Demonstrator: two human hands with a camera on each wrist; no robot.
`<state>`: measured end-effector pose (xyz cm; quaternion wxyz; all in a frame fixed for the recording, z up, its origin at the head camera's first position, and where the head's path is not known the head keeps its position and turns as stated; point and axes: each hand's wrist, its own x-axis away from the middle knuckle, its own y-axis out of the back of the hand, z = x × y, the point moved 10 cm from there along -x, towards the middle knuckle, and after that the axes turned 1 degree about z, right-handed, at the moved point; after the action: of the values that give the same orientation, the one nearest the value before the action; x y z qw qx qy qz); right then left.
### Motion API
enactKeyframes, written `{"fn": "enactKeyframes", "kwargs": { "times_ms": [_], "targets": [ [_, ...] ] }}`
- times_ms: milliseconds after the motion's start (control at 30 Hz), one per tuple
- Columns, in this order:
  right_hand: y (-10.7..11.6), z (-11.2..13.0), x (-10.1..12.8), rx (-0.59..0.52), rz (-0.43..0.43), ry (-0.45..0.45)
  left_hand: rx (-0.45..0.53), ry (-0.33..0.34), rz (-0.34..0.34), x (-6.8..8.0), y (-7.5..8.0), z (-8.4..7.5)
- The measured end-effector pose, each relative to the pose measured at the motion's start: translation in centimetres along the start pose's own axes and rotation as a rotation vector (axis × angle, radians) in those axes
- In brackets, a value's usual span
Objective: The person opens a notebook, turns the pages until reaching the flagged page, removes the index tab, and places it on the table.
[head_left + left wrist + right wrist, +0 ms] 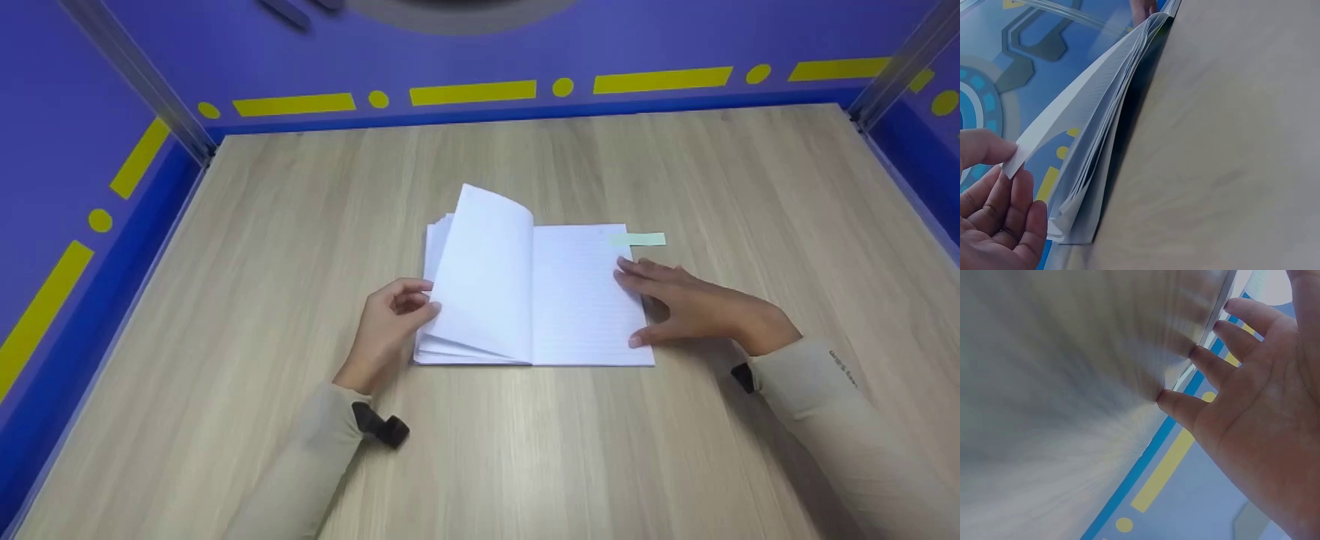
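Observation:
An open notebook (pixel 581 300) lies in the middle of the table, its right page faintly ruled. My left hand (pixel 386 322) pinches the outer edge of a white page (pixel 484 277) between thumb and fingers; that page stands raised and curved over the left half. In the left wrist view, the lifted page (pixel 1044 126) rises away from the loose stack of pages (pixel 1095 152) beneath. At the right edge my right hand (pixel 686 304) rests with fingers spread, fingertips on the page and thumb near its lower corner. A pale green sticky tab (pixel 646 239) juts out from the right page, above the fingers.
The notebook lies on a wood-grain table (pixel 480 450). Blue panels (pixel 645 45) with yellow dashes and dots border the table at the back and sides. A black wrist strap piece (pixel 386 429) sticks out from the left sleeve.

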<state>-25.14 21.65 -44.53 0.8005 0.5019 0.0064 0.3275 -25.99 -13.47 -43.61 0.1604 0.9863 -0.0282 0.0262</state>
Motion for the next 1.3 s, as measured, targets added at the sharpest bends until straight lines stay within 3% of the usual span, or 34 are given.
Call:
{"fn": "enactKeyframes", "kwargs": {
  "times_ms": [633,1300],
  "targets": [
    [0.0,0.0,-0.1,0.004,-0.006,0.004,0.015,0.084,0.029,0.6,0.8,2.0],
    [0.0,-0.1,-0.1,0.015,-0.009,-0.014,0.039,0.126,0.098,0.5,0.6,2.9]
  ]
}}
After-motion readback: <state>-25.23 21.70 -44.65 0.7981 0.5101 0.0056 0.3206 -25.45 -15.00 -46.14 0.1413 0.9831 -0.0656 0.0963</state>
